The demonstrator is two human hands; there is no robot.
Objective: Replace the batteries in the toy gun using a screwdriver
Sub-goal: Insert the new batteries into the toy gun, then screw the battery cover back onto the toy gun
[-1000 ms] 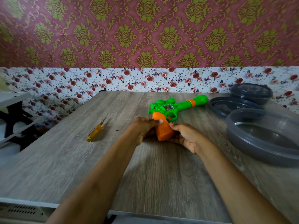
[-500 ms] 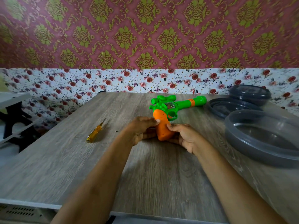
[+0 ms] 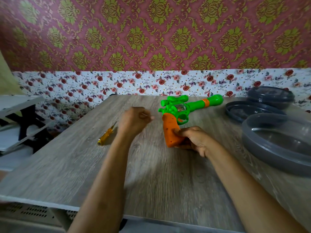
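Note:
The toy gun [image 3: 182, 109] has a green body and barrel and an orange grip [image 3: 170, 130]. It lies on the wooden table [image 3: 151, 179] with its barrel pointing to the far right. My right hand [image 3: 193, 140] holds the lower end of the grip. My left hand [image 3: 134, 121] hovers to the left of the gun, apart from it, with its fingers curled shut. A thin pale sliver shows at its fingertips; I cannot tell what it is. A yellow-handled screwdriver [image 3: 106, 136] lies on the table just left of my left wrist.
Grey plastic containers stand at the right: a large bowl [image 3: 277, 148] near me, a flat lid [image 3: 249, 111] behind it and a smaller tub [image 3: 271, 96] by the wall. A white shelf [image 3: 20, 101] is off the table's left side. The flowered wall runs along the far edge.
My left hand has let go of the orange grip and moved left and up, away from the gun. My right hand still holds the grip, and the screwdriver has not moved.

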